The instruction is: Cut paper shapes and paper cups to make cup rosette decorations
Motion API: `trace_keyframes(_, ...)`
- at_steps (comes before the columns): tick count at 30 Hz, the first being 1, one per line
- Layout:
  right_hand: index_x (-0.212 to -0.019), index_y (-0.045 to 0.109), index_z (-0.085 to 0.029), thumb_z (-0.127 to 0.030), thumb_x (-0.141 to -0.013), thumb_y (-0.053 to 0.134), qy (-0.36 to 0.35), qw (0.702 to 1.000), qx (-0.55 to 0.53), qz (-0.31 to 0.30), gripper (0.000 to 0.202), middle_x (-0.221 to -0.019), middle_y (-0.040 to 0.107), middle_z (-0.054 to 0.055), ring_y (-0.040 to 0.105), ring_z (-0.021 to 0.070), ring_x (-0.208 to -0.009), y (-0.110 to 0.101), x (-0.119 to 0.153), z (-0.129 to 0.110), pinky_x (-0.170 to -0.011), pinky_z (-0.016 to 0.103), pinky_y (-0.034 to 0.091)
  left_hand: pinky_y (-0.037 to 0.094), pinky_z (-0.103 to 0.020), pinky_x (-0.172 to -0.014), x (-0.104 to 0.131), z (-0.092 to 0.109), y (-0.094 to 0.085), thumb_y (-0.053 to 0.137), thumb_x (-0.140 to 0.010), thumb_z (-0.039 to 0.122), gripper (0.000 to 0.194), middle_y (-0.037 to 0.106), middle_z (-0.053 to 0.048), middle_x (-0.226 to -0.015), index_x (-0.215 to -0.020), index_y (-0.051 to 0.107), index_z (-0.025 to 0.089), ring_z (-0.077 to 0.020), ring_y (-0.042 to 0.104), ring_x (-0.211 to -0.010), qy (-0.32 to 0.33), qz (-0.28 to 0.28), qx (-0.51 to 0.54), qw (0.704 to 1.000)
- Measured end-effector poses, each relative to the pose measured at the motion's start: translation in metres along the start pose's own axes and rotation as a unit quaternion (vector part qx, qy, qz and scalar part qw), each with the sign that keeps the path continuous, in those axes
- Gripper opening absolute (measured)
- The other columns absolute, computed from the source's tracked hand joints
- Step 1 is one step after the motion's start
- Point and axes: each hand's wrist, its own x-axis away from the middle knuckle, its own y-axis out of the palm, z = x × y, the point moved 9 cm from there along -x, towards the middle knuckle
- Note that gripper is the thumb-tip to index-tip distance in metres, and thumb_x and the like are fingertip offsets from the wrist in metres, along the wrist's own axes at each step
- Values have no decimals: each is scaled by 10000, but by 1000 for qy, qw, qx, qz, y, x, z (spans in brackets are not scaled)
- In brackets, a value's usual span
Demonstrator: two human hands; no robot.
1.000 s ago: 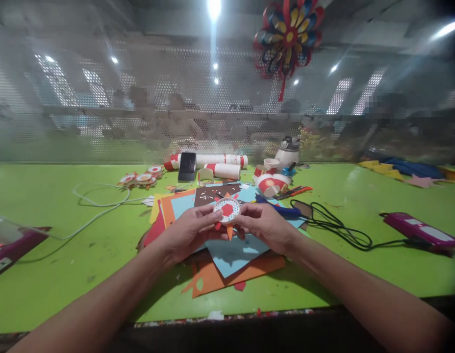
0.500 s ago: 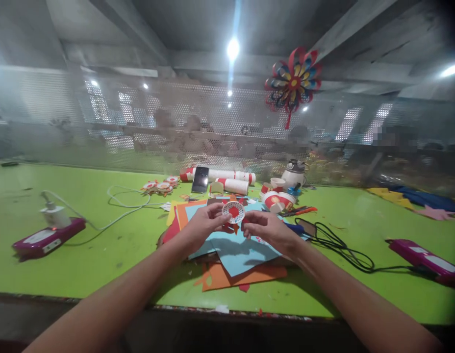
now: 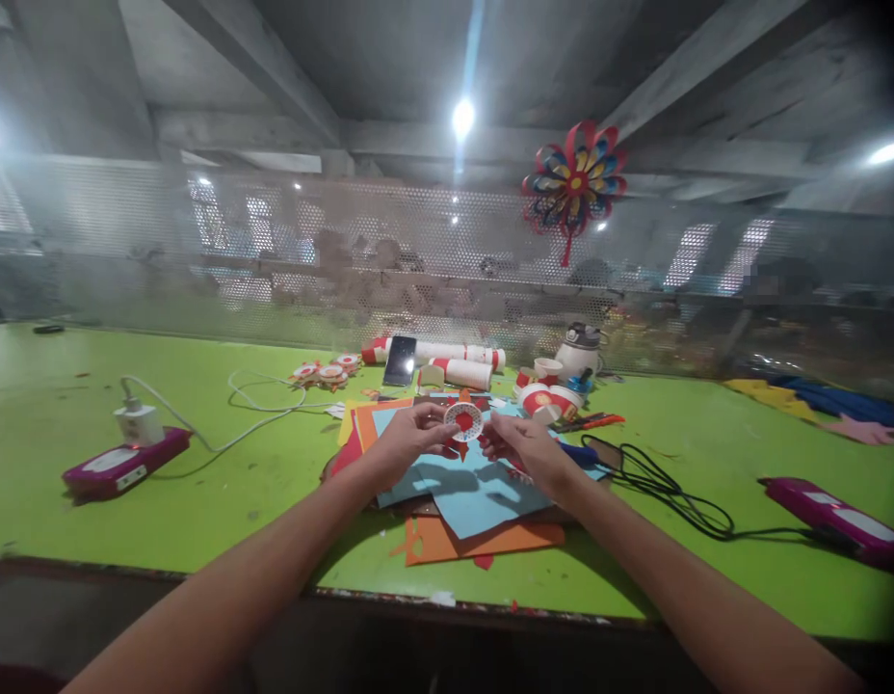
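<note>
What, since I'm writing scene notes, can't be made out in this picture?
All in the head view:
- Back of the paper disc: faces away, hidden by the disc itself.
- Whether the right hand touches it: fingertips too small and blurred.
- Far end of the right-side purple power strip: cut off by the right edge.
- Shapes beyond the perforated screen: blurred, veiled by it.

**Readable text: none**

Left purple power strip (image 3: 127,467): pale label panel (image 3: 104,460) on its upper face; wording too small to resolve. Right purple power strip (image 3: 837,519): pale label area (image 3: 864,526) along the top, likewise illegible. Red-and-white paper cup (image 3: 539,403) on the tabletop (image 3: 707,434): pale golden printed mark on its side, too blurred to identify as letter, number or sign.
</note>
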Motion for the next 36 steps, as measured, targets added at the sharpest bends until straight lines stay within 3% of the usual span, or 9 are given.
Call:
trace_keyframes(7, -799, 694, -139, -416, -696, 718, -55, 997, 50, 22, 296, -650, 618, 0, 536, 122, -630, 1, 7, -20, -650, 273, 428, 515, -383, -741, 2, -2, 8, 733, -695, 346, 305, 669, -86, -822, -862, 594, 132, -202, 665, -721, 6, -42, 13, 999)
trace_keyframes(12, -877, 671, -150, -480, -762, 633, -70, 997, 14, 24, 352, -753, 642, 24, 577, 145, -709, -1, 7, -27, -710, 300, 455, 515, -393, -735, 6, -9, 16, 727, -709, 311, 290, 667, -83, -799, -877, 594, 117, -173, 646, -682, -44, -73, 10, 996)
trace_keyframes(15, -770, 649, -143, -507, -760, 622, -55, 997, -13, 44, 365, -704, 618, 18, 572, 135, -666, -7, 4, -22, -684, 292, 466, 517, -406, -748, 7, -17, 23, 737, -699, 291, 262, 658, -77, -783, -827, 591, 114, -179, 641, -721, -77, -98, 53, 991)
trace_keyframes(17, -691, 621, -143, -523, -755, 617, -41, 996, -27, 72, 386, -641, 592, 9, 546, 117, -604, -15, 2, -16, -632, 270, 459, 509, -405, -770, 3, -19, 19, 728, -708, 299, 254, 664, -95, -810, -813, 593, 111, -190, 644, -755, -76, -84, 82, 990)
trace_keyframes(20, -658, 597, -147, -550, -720, 630, -17, 995, -43, 89, 409, -584, 564, -3, 506, 97, -532, -20, 1, -6, -548, 243, 429, 489, -373, -801, -5, -13, -2, 723, -713, 307, 244, 670, -113, -867, -792, 603, 110, -189, 642, -795, -28, -5, 106, 994)
trace_keyframes(24, -774, 661, -116, -419, -610, 763, 21, 999, -38, -4, 359, -638, 610, 23, 536, 110, -538, 6, 6, 1, -528, 250, 423, 482, -322, -771, -10, 0, -19, 717, -722, 293, 220, 663, -82, -856, -815, 617, 121, -158, 627, -774, 45, 46, 111, 992)
trace_keyframes(27, -816, 667, -126, -391, -671, 726, 20, 998, -7, -63, 308, -692, 626, 30, 554, 118, -590, 29, 15, -4, -578, 266, 438, 482, -317, -762, -9, 3, -13, 715, -724, 279, 209, 658, -64, -841, -827, 617, 126, -147, 619, -759, 55, 30, 108, 992)
trace_keyframes(30, -668, 638, -138, -390, -749, 646, -20, 997, 54, -52, 265, -608, 587, 1, 506, 100, -557, 36, 21, -15, -580, 257, 410, 484, -318, -761, -5, 2, -2, 715, -724, 274, 219, 656, -53, -831, -855, 619, 128, -148, 617, -764, 37, 5, 96, 995)
trace_keyframes(36, -603, 642, -141, -353, -718, 627, -24, 996, 81, -9, 241, -537, 580, -3, 479, 103, -503, 29, 22, -19, -563, 267, 396, 480, -321, -752, 2, 7, 7, 723, -712, 283, 218, 650, -44, -802, -823, 620, 126, -142, 608, -731, 31, -17, 69, 997)
